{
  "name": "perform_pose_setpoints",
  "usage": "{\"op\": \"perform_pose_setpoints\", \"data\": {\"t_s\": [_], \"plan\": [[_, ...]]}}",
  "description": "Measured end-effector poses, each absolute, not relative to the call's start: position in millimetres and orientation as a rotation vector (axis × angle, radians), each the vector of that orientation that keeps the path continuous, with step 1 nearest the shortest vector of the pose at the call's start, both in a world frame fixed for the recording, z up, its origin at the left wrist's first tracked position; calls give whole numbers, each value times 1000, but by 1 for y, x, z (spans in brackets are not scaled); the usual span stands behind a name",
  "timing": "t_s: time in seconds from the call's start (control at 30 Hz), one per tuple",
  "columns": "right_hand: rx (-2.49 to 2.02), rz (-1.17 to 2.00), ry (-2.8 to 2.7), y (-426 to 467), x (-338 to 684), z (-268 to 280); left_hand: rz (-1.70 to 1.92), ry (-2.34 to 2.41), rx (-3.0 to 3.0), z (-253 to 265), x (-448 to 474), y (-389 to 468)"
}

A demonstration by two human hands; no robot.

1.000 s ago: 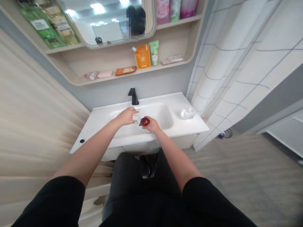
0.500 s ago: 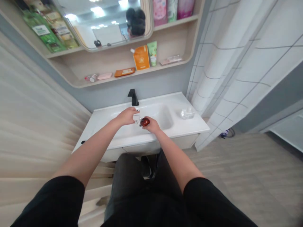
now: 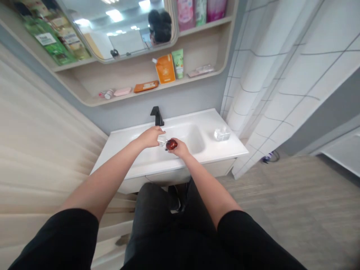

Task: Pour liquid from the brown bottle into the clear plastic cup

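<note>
Over the white sink basin point(image 3: 194, 140), my left hand point(image 3: 152, 137) is closed around a small clear container point(image 3: 161, 140). My right hand point(image 3: 180, 148) grips a glossy reddish-brown bottle point(image 3: 171, 144) that lies tilted, its dark neck pointing left at the clear container. The neck and the container's mouth are very close; whether they touch I cannot tell. Any liquid passing between them is too small to make out. A black faucet point(image 3: 157, 116) rises behind my left hand.
A clear box-like container point(image 3: 222, 134) stands on the counter's right side. Above, a shelf point(image 3: 197, 79) carries an orange pouch point(image 3: 165, 69), a green tube point(image 3: 178, 63) and other small packs. A curtain point(image 3: 36, 150) hangs at left; a tiled column point(image 3: 253, 93) stands at right.
Both hands keep nearly the same pose, with the bottle and clear container still held close together. The whole view has shifted slightly.
</note>
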State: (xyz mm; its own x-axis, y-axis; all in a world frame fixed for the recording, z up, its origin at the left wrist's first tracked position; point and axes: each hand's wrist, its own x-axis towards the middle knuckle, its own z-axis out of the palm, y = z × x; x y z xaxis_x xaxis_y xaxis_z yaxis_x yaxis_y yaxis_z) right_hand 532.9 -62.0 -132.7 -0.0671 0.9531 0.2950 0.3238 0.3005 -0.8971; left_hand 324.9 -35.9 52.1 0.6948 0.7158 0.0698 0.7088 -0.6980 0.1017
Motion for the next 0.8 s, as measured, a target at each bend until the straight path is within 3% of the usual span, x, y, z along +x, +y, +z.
{"op": "perform_pose_setpoints", "data": {"t_s": [0.8], "plan": [[-1139, 754, -1512, -63, 533, -134, -213, 1169, 3065, 90, 354, -46]]}}
